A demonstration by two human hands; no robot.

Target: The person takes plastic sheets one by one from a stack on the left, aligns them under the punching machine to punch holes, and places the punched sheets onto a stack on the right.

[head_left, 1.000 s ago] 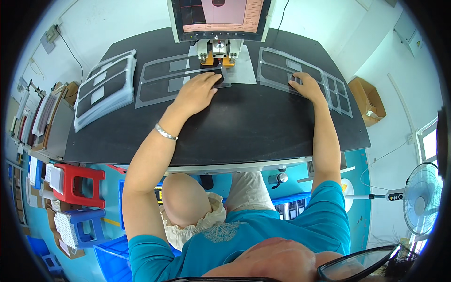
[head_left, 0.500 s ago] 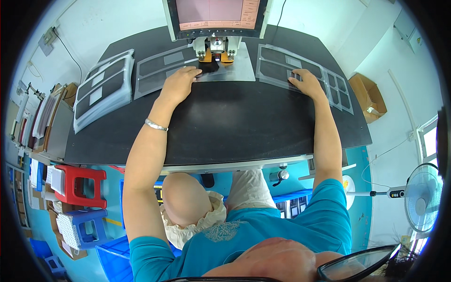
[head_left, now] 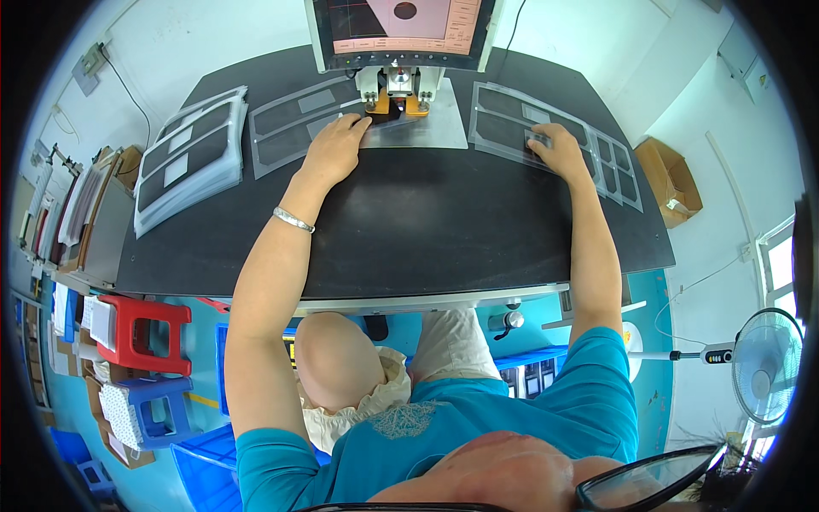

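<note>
My left hand [head_left: 337, 147] reaches under the machine head [head_left: 398, 90], fingers close together on the edge of a dark film piece [head_left: 394, 120]. That piece lies on a pale metal plate [head_left: 439, 132], partly covered by my fingers. Beneath and left of this hand is a clear plastic sheet with dark panels [head_left: 277, 141]. At the right, my right hand [head_left: 560, 150] rests on a row of similar overlapping sheets [head_left: 495, 126]. Its thumb and forefinger are apart, touching the top sheet near a small dark patch; its other fingers are curled out of sight.
A monitor [head_left: 401, 30] stands above the machine head. A thick stack of panelled sheets [head_left: 192, 158] lies on the black table [head_left: 435, 222] at far left. Beyond the table's right edge are a cardboard box [head_left: 668, 181] and a fan [head_left: 765, 367]. Stools [head_left: 149, 333] stand lower left.
My left hand and the film piece have moved slightly right and up under the machine head. The monitor now shows a dark area and a dark round spot. My right hand has barely moved.
</note>
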